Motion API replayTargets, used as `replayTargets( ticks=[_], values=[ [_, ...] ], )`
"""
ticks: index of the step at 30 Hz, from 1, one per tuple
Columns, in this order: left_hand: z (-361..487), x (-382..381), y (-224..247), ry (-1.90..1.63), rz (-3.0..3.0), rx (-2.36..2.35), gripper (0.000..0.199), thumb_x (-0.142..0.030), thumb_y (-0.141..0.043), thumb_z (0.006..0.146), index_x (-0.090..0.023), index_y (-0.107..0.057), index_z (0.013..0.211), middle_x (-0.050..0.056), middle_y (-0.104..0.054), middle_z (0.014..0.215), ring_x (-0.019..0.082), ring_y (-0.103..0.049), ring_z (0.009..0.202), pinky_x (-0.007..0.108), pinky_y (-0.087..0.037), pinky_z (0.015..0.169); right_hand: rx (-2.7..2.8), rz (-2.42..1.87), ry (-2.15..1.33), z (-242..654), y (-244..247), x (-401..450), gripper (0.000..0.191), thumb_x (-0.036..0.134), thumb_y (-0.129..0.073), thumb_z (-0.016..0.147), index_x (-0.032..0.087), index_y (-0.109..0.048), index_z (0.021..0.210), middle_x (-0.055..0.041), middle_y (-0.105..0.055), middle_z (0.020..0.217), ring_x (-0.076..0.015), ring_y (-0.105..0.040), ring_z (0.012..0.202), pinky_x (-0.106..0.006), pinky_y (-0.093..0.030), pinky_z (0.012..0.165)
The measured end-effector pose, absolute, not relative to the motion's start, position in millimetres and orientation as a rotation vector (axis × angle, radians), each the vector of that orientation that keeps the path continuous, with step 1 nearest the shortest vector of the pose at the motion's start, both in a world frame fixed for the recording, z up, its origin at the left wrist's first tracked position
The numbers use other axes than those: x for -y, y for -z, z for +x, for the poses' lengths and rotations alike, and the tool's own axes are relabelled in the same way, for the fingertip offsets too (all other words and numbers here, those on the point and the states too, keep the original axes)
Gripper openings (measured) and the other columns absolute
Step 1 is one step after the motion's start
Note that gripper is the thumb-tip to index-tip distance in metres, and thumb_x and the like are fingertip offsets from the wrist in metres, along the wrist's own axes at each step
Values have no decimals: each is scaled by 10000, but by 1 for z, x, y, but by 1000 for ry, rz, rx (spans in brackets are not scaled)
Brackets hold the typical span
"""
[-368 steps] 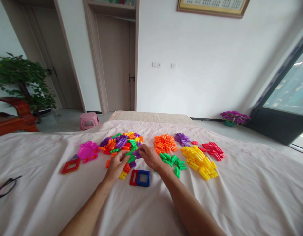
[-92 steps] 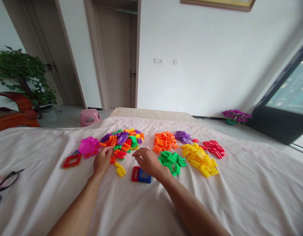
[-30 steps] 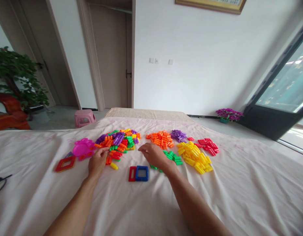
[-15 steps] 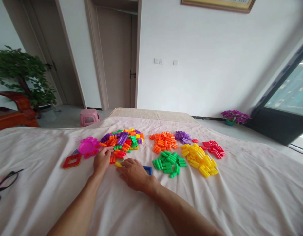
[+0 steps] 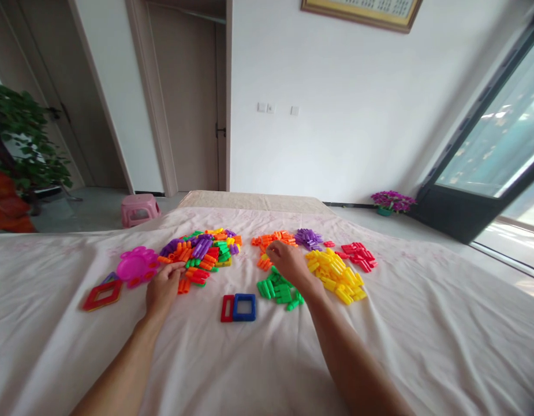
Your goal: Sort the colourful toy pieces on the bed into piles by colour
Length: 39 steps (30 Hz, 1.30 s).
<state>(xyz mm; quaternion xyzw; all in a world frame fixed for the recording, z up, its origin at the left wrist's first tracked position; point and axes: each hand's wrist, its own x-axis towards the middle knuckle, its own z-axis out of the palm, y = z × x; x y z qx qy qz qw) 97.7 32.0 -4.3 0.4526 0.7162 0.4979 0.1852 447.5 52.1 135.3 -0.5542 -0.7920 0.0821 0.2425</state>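
Note:
My left hand (image 5: 163, 289) rests at the near left edge of a mixed heap of plastic building blocks (image 5: 201, 248). Its fingers are stretched out against orange and green pieces, and no held piece shows. Over the sorted piles, my right hand (image 5: 288, 263) is closed with a small yellow building block (image 5: 267, 256) at its fingertips. That hand hovers by the orange pile (image 5: 273, 238) and partly covers it. Just below lies the green pile (image 5: 277, 289); to the right is the yellow pile (image 5: 336, 274).
A purple pile (image 5: 309, 238) and a red pile (image 5: 357, 255) lie farther back. Red and blue square frames (image 5: 244, 319) lie on the cloth between my forearms. A pink paw-shaped tray (image 5: 137, 266) and a red frame (image 5: 102, 296) lie left of the heap.
My right hand has moved from the front of the mixed heap rightward to the orange pile, carrying the yellow block. My left hand stays at the heap. The view has turned right.

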Motion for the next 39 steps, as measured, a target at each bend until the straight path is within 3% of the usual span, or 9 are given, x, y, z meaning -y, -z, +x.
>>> replayTargets(
  ticks=[9, 16, 25, 30, 36, 39],
  values=[
    [98, -29, 0, -1312, 1339, -2132, 328, -361, -528, 846, -260, -741, 1075, 26, -776, 1078, 245, -691, 1020, 330, -517, 862, 1890, -2180, 22, 585, -125, -58, 285, 330, -489, 913, 199, -739, 953, -84, -728, 902, -189, -639, 771, -255, -311, 600],
    [98, -30, 1, -1306, 1346, -2153, 332, -376, -550, 828, -257, -751, 1063, 29, -768, 1094, 249, -684, 1007, 327, -518, 850, 1698, -2218, 77, 619, -123, -56, 308, 385, -505, 905, 239, -739, 1042, -73, -737, 937, -213, -652, 802, -266, -330, 598],
    [100, -30, 2, -1418, 1282, -2038, 333, -325, -536, 832, -223, -740, 1075, 46, -785, 1014, 227, -710, 968, 321, -533, 854, 2196, -1497, -261, 482, -111, -42, 199, 258, -532, 898, 219, -725, 921, -6, -730, 817, -146, -639, 731, -226, -365, 632],
    [102, -31, 2, -1535, 1233, -1990, 326, -303, -533, 817, -198, -749, 1037, 68, -786, 986, 232, -718, 940, 340, -545, 860, 2475, -1157, -353, 382, -102, -29, 190, 232, -558, 919, 236, -725, 1010, -25, -742, 1024, -163, -664, 952, -229, -428, 774],
    [103, -28, 0, -1567, 1222, -1950, 318, -309, -538, 823, -195, -743, 1037, 73, -784, 1003, 231, -720, 947, 345, -544, 871, 2568, -1329, -248, 301, -92, -32, 385, 515, -623, 901, 204, -683, 1120, -93, -701, 1146, -241, -663, 1015, -306, -490, 813],
    [104, -26, -4, -1522, 1276, -1953, 326, -338, -540, 843, -194, -733, 1062, 82, -777, 1034, 235, -712, 975, 342, -532, 882, 2608, -1380, -184, 288, -82, -36, 331, 460, -634, 900, 193, -682, 1090, -99, -710, 1128, -252, -660, 1032, -308, -489, 821]
  ],
)
